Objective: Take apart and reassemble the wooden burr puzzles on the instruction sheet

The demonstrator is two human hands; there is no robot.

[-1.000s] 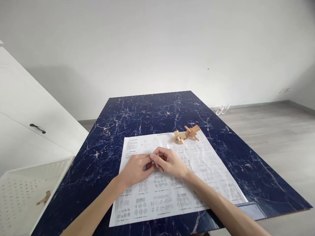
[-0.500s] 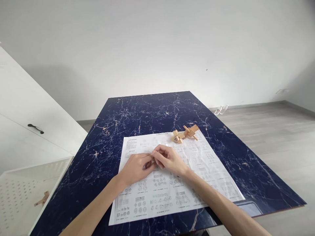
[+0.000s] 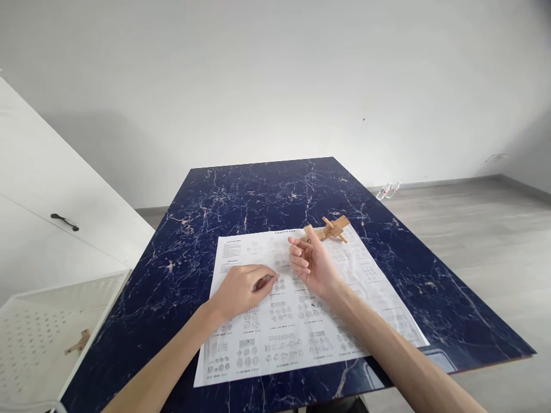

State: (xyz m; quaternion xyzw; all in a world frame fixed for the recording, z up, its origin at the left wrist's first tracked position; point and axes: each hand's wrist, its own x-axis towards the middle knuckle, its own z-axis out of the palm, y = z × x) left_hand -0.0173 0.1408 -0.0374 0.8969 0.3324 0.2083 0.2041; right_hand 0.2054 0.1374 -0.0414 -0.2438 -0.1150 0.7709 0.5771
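My left hand [image 3: 246, 288] rests over the left half of a printed paper sheet [image 3: 241, 373], its thumb and forefinger pressed together at the tips. Whatever lies in that pinch, if anything, is too small to make out. Raised above the sheet, my right hand [image 3: 314, 267] is open, palm turned inward, thumb up and fingers loosely curled with nothing in them. Just behind its thumb is a cluster of interlocking wooden puzzle pieces [image 3: 334, 229] at the sheet's far right corner, partly covered by the hand. Rows of small diagrams cover the sheet.
The sheet lies on a dark blue marbled table [image 3: 258, 195]. Left of the table, a white perforated bin [image 3: 34, 327] holds another wooden piece [image 3: 78, 342], beside a white cabinet [image 3: 38, 241]. A dark flat device [image 3: 373, 374] is at the near right edge.
My right hand has come away from my left, lifting and moving right toward the wooden pieces while its fingers opened. My left hand has stayed pinched in nearly the same spot.
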